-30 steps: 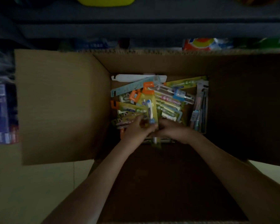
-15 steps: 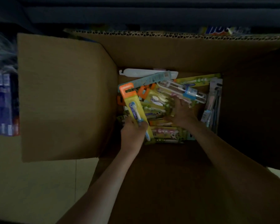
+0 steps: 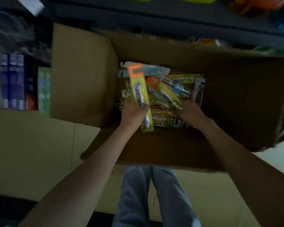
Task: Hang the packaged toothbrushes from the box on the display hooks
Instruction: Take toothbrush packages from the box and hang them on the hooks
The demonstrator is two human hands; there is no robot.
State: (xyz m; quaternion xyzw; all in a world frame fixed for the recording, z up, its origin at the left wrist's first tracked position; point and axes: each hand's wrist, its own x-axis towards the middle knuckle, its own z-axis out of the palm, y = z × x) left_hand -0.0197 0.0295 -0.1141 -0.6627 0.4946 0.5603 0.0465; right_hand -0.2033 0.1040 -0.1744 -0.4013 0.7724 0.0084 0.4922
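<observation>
Toothbrush pack [image 3: 138, 89], yellow with an orange hanger tab [image 3: 134, 70], is over the left part of the open box [image 3: 82, 76]. It is gripped near its lower end by the left hand [image 3: 133, 113], whose fingers and thumb curl round the card. Its long axis runs from the box's near wall toward the far wall, leaning a little left. The tab is at the far end, well away from the grip, so that end looks free to be led onto a hook.

Just to its right, the loose pile of packs [image 3: 175, 119] fills the bottom of the box. A second yellow pack [image 3: 164, 94] lies slantwise on top, its tab toward the far wall. The right hand [image 3: 189, 112] reaches into the pile at this pack's near end. The picture is blurred, so I cannot tell whether it grips or only touches.

No display hooks are in view. A dark shelf [image 3: 154, 17] runs beyond the far wall of the box, so the left hand probably has to lift up and forward, tab first.
</observation>
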